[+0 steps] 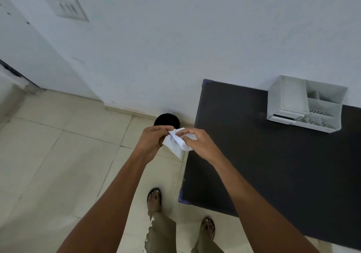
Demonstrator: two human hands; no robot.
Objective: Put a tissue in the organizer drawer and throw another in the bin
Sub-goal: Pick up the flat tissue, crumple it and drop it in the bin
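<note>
Two hands hold one tissue (176, 142) at mid-height, in front of the body and above the floor beside the table edge. The left hand (152, 142) is closed around the tissue's left edge, fingers curled over it. The right hand (197, 143) pinches the right side between thumb and fingertips, the other fingers loosely bent. The tissue appears thin, soft and nearly weightless; it is already creased and hangs limp below the grip. It probably tears under a sharp pull, so a light pinch at a bunched fold is likely better than a grip on a single loose corner. Crumpling it should make it drop straighter.

Beyond the hands, the bin (166, 118) stands on the floor against the wall, mouth dark and partly hidden. Farther right, the organizer (304, 106) sits on the dark table (254, 155) against the wall, its drawer (287, 118) slightly open.
</note>
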